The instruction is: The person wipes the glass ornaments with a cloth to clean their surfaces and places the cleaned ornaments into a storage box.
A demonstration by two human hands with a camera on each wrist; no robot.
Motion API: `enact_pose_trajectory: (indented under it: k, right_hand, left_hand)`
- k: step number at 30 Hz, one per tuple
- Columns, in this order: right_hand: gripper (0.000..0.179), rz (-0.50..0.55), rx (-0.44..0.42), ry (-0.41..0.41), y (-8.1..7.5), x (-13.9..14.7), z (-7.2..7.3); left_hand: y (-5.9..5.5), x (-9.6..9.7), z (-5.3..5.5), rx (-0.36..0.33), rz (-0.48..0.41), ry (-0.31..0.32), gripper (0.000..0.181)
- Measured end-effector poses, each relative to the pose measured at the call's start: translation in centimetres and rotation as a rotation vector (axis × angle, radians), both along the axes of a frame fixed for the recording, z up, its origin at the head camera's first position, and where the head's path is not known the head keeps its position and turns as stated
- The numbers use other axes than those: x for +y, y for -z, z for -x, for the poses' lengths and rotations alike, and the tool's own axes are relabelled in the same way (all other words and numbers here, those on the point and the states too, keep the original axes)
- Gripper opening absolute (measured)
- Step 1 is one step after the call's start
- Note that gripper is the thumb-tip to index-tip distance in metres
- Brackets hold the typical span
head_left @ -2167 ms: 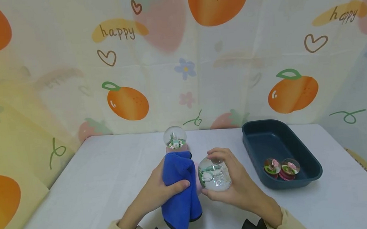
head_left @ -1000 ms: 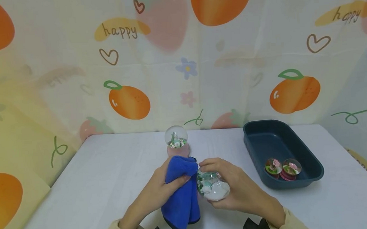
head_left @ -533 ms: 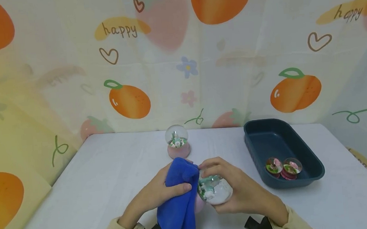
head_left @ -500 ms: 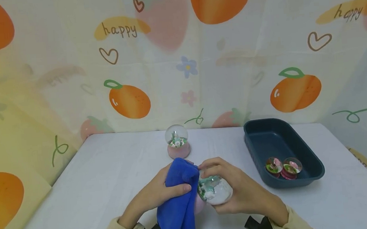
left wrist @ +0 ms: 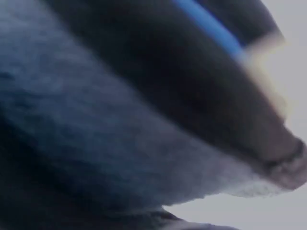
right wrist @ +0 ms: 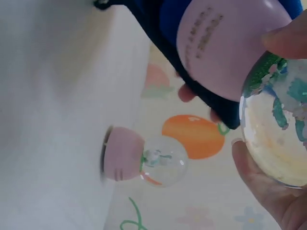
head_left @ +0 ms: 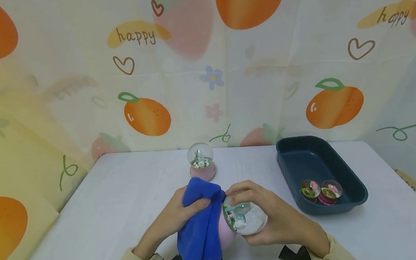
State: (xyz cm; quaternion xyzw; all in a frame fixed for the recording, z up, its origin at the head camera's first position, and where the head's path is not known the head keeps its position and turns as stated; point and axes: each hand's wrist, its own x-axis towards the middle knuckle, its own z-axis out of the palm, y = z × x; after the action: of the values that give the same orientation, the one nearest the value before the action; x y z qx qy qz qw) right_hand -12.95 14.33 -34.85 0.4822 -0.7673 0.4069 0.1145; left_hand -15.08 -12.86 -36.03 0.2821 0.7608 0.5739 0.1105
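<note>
In the head view, my left hand [head_left: 172,215] pinches a folded blue cloth [head_left: 200,227] with dark edging, the thumb on top. The cloth lies against the pink base [head_left: 226,230] of a snow globe tipped on its side. My right hand [head_left: 281,217] grips its glass ball [head_left: 250,219], which has green and white figures inside. Raised lettering shows on that pink base [right wrist: 225,48] in the right wrist view. The left wrist view is blurred; dark cloth [left wrist: 120,134] fills much of it.
A second pink-based snow globe [head_left: 201,162] stands upright on the white table [head_left: 132,183], beyond my hands. To the right is a dark blue tray [head_left: 305,151]. Two small globes [head_left: 310,189] with pink flowers sit in its near end.
The held globe has come lower and turned in my right hand. My left hand and the cloth have shifted slightly left, so more of the pink base shows.
</note>
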Motion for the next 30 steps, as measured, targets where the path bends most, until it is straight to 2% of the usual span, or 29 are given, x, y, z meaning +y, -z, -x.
enact_pose_trajectory:
  k: [6,12,14,19,22,27,30]
  right_hand:
    - [0.081,0.072,0.031,-0.047,-0.4,-0.1,0.0]
    - [0.079,0.116,0.035,-0.085,-0.4,-0.1,0.0]
    - [0.079,0.123,0.026,-0.091,-0.3,-0.2,0.0]
    - [0.079,0.117,0.04,-0.089,-0.2,-0.2,0.1]
    - [0.079,0.111,0.043,-0.092,-0.2,-0.2,0.2]
    - [0.079,0.124,0.029,-0.107,-0.1,-0.2,0.2]
    - [0.08,0.137,0.043,-0.112,-0.1,-0.2,0.1]
  left_hand:
    - [0.1,0.2,-0.1,-0.035,-0.093,0.1,0.038]
    - [0.2,0.5,-0.3,-0.045,-0.138,0.145,0.042]
    - [0.2,0.6,-0.3,-0.034,-0.161,0.126,0.038]
    - [-0.3,0.4,-0.7,0.108,-0.124,0.012,0.022]
    - [-0.8,0.4,-1.1,0.164,-0.086,-0.01,0.029]
    - [-0.5,0.3,-0.8,0.16,-0.142,0.059,0.034]
    - [0.0,0.2,-0.5,0.106,-0.191,0.136,0.035]
